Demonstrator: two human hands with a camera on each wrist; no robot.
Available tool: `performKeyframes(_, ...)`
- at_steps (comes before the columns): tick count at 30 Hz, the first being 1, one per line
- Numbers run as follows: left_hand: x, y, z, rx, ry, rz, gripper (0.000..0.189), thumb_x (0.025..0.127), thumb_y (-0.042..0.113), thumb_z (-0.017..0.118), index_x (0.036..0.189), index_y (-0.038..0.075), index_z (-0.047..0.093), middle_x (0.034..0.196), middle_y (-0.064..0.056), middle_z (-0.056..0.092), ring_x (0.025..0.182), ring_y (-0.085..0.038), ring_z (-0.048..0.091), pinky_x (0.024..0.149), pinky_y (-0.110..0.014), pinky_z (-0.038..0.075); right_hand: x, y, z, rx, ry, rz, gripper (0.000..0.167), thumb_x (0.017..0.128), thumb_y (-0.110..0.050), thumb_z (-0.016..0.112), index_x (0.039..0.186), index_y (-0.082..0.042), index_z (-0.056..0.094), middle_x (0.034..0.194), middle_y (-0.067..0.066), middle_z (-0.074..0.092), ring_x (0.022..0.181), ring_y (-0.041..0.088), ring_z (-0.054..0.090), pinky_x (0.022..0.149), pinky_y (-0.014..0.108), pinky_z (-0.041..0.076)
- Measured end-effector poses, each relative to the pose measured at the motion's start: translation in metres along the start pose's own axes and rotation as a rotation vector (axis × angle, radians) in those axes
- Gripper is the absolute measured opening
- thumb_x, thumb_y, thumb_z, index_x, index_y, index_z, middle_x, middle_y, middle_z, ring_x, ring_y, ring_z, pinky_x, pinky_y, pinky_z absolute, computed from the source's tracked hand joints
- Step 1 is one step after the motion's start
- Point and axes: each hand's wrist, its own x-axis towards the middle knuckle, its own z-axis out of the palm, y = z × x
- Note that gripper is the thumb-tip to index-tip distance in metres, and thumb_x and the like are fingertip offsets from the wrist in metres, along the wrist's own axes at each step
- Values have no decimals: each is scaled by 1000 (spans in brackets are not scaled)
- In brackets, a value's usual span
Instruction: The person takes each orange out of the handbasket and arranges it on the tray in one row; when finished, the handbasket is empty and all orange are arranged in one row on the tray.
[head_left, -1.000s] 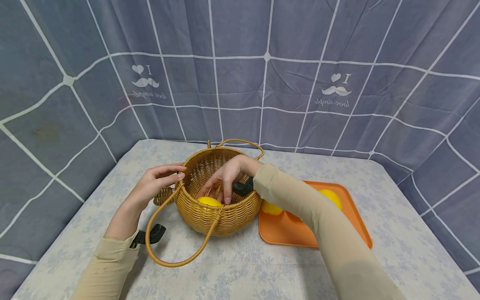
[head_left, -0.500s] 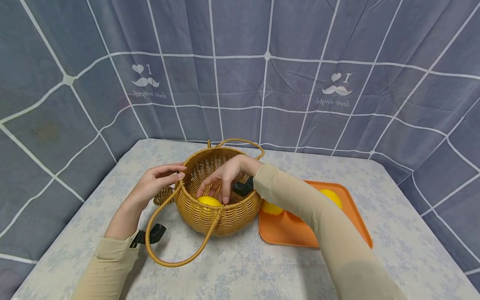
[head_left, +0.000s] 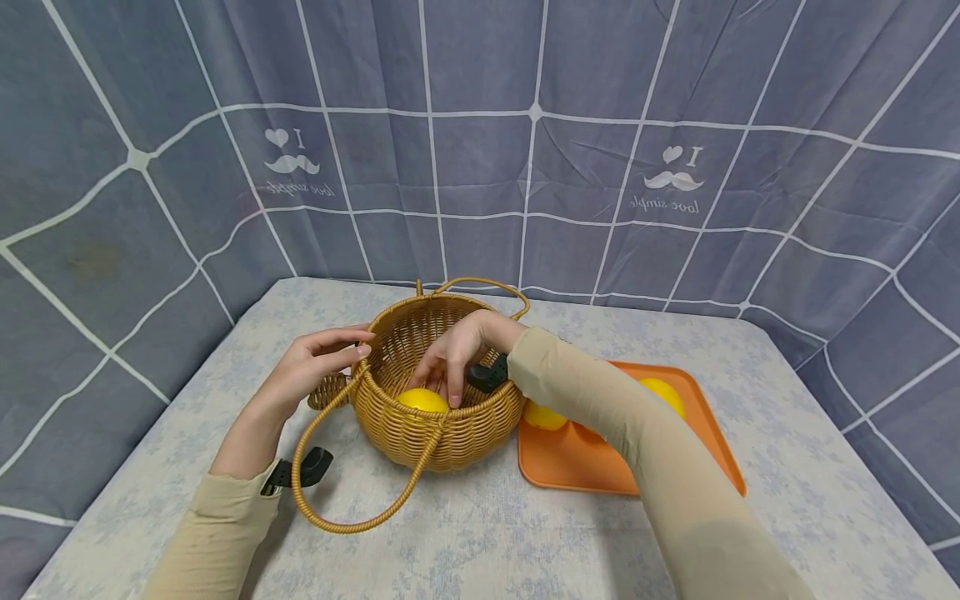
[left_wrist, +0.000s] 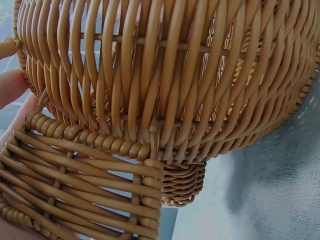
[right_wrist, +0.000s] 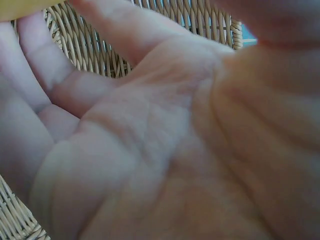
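A round wicker basket (head_left: 442, 437) with two loop handles stands on the table. My left hand (head_left: 303, 367) holds its left rim, with the thumb and fingers at the edge; in the left wrist view the weave hides most of that hand. My right hand (head_left: 453, 354) reaches down inside the basket, its fingers curled around a yellow lemon (head_left: 422, 401) near the front wall. In the right wrist view the palm fills the picture and the lemon (right_wrist: 30, 7) shows only at the top left corner, by the fingertips. The front wall hides the lemon's underside.
An orange tray (head_left: 577, 471) lies right of the basket, partly under my right forearm. Yellow fruits (head_left: 662, 393) sit on it, one close to the basket. A woven piece (head_left: 327, 392) juts from the basket's left side. One handle (head_left: 360, 527) hangs toward the front.
The lemon has shifted slightly right inside the basket, and the right hand's fingers have drawn in and moved right with it. The left hand and basket stay practically still.
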Motion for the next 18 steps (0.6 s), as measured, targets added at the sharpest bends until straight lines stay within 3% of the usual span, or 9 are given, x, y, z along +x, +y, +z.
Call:
performKeyframes(5,-1,0,0,1,-2,2,42,93,28,61,124,1,59,140,-10,46,118,-20,47,82,-29,45,1,1,0,-4,3,-12,63,78,14,60,137,8,38,121,13,55,104,20,55,94,34,44)
performKeyframes(9,-1,1,0,4,-3,1,42,93,28,61,124,0,59,140,-10,46,125,-26,42,86,-31,43,0,1,-1,15,14,-32,67,77,14,60,139,7,36,127,13,51,108,21,54,95,36,44)
performKeyframes(18,-1,2,-1,14,-6,0,42,93,29,60,124,0,59,141,-11,45,127,-27,40,90,-32,41,1,1,-4,-92,-56,-185,79,76,9,67,145,2,28,140,10,40,125,19,41,100,38,38)
